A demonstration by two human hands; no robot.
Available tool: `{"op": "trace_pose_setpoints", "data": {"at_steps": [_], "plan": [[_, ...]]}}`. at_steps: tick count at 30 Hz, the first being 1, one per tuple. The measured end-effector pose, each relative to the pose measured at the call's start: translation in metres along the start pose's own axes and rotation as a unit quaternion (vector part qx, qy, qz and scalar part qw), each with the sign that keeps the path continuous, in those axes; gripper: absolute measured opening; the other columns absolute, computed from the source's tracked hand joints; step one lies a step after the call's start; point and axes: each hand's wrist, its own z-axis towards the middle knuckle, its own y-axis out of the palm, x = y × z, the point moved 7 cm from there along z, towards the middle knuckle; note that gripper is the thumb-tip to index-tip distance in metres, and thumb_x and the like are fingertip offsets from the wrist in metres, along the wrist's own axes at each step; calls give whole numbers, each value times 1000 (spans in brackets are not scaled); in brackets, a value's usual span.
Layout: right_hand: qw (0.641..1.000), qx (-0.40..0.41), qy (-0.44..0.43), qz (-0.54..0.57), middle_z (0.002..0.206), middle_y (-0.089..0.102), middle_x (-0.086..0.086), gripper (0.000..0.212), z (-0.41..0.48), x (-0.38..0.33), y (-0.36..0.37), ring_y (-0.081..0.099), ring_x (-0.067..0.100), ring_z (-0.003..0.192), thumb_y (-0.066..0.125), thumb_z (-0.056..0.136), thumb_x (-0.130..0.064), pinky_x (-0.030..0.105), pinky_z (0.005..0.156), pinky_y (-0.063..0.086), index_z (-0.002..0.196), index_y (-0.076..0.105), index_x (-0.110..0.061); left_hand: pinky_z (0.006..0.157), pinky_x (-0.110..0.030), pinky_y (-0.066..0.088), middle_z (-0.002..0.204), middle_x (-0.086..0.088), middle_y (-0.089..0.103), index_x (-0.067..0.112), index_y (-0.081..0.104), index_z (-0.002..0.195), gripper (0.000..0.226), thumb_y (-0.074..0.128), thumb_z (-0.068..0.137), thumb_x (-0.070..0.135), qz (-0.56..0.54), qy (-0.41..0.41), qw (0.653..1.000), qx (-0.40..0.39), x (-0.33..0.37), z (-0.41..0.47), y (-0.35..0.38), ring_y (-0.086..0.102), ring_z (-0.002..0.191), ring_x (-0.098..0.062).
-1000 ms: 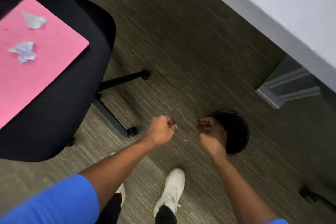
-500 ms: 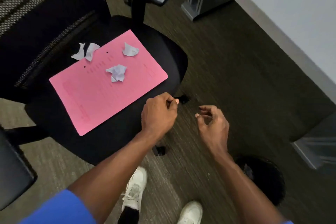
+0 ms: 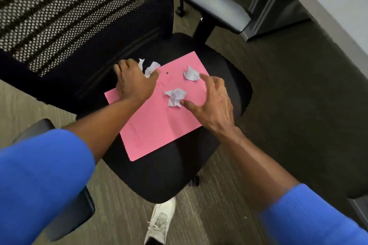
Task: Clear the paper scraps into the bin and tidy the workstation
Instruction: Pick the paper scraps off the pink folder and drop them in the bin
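A pink folder (image 3: 159,123) lies on the black seat of an office chair (image 3: 165,177). Three crumpled white paper scraps rest there: one (image 3: 151,68) at the folder's far left corner, one (image 3: 191,74) near its far edge, one (image 3: 175,97) in the middle. My left hand (image 3: 133,81) is spread flat beside the far-left scrap, thumb touching it. My right hand (image 3: 211,103) hovers open with its thumb at the middle scrap and its forefinger by the far scrap. The bin is out of view.
The chair's mesh backrest (image 3: 75,12) rises at the far left, with a grey armrest (image 3: 217,7) at the far right and a dark armrest (image 3: 65,201) close on the left. A desk edge (image 3: 326,4) runs along the right. My white shoe (image 3: 159,223) stands on the carpet below.
My view swung from the floor and the black bin up to the chair. Both hands went from closed near the bin to spread open over the scraps on the folder.
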Motion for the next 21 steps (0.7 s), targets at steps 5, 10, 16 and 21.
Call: {"op": "trace_pose_setpoints", "data": {"at_steps": [5, 10, 16, 21], "plan": [[995, -70, -9, -67, 173, 7, 10, 115, 24, -19, 31, 20, 35, 157, 85, 70, -66, 60, 111, 47, 162, 19, -42, 107, -55, 47, 149, -20, 48, 5, 48, 145, 98, 70, 79, 75, 41, 16, 995, -86, -16, 33, 23, 42, 143, -39], [982, -123, -21, -140, 175, -5, 13, 119, 39, -26, 46, 1, 38, 162, 89, 69, -61, 61, 112, 42, 163, 17, -43, 101, -56, 49, 144, -17, 51, 24, 60, 143, 68, 64, 91, 67, 63, 33, 992, -105, -20, 41, 36, 44, 139, -39], [962, -131, -111, -214, 163, 30, 12, 79, 40, -36, 61, 27, 37, 148, 83, 82, -51, 51, 99, 53, 151, 48, -36, 98, -49, 55, 119, -22, 67, 10, 81, 107, 35, 64, 100, 41, 46, 36, 996, -67, -16, 46, 32, 63, 116, -39], [966, -84, -158, -189, 139, 53, 12, 43, 29, -48, 70, 46, 31, 123, 73, 96, -27, 38, 77, 51, 138, 66, -18, 109, -43, 50, 126, -23, 65, 5, 79, 111, 29, 73, 97, 30, -17, -2, 998, -52, -21, 53, 27, 61, 122, -37]]}}
